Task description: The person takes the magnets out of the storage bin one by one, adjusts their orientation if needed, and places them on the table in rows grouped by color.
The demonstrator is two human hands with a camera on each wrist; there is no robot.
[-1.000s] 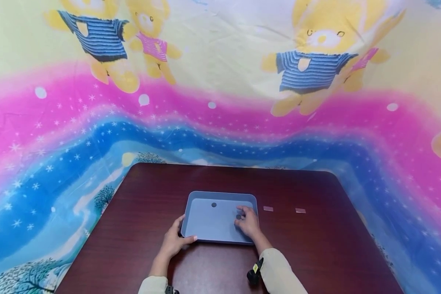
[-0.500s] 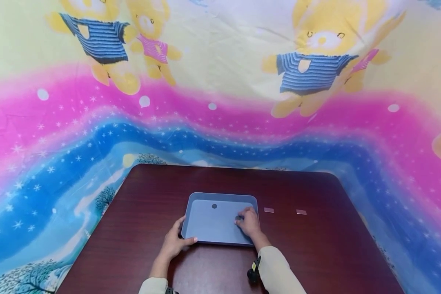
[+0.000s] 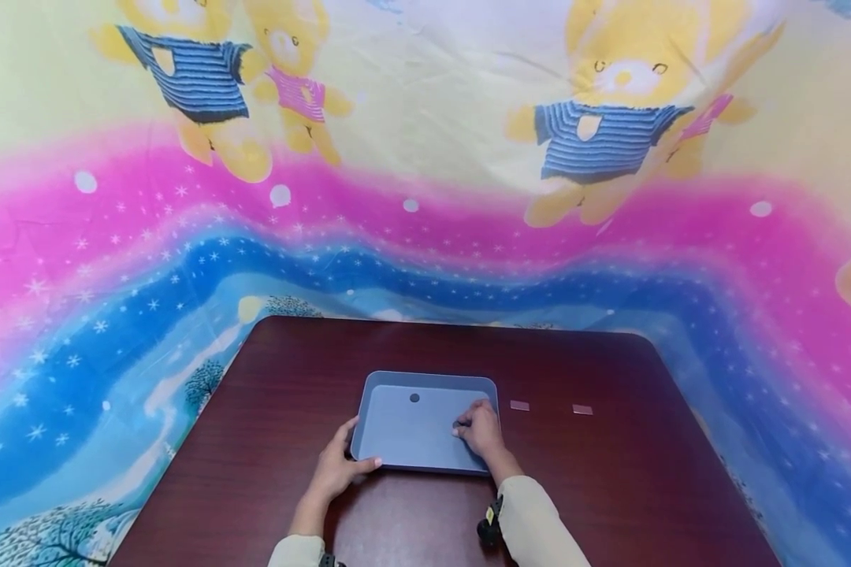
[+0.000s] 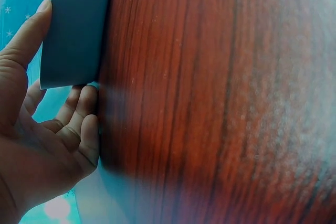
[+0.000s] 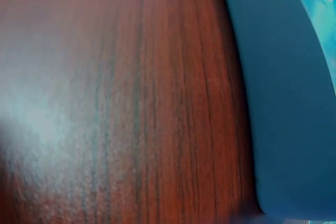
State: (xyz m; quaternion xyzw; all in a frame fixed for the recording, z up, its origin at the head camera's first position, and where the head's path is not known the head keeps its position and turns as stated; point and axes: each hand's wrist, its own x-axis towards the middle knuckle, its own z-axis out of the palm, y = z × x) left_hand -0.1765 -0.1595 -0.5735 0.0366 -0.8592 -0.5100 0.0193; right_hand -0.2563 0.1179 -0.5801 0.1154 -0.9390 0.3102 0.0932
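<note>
A shallow grey rectangular tray (image 3: 404,437) lies on the table in the head view. At its near left corner my left hand (image 3: 336,466) grips it, thumb on the front rim and the other fingers along the side. The left wrist view shows that hand (image 4: 55,124) around the tray's corner (image 4: 73,35). My right hand (image 3: 484,431) reaches into the tray's right part, thumb and fingertips pinching a dark coin-like disc (image 3: 458,425), mostly covered by the fingers. A second dark disc (image 3: 414,398) lies flat near the tray's far wall. The right wrist view shows no hand, only the tray's outer wall (image 5: 283,98).
Right of the tray, two small pinkish, shiny rectangular pieces (image 3: 519,405) lie apart on the dark red-brown wooden table (image 3: 631,472). Behind the table hangs a printed cloth (image 3: 425,228) with bears.
The right hand's fingers, spread around the disc one second ago, have come together on it. The left hand and the tray have stayed put.
</note>
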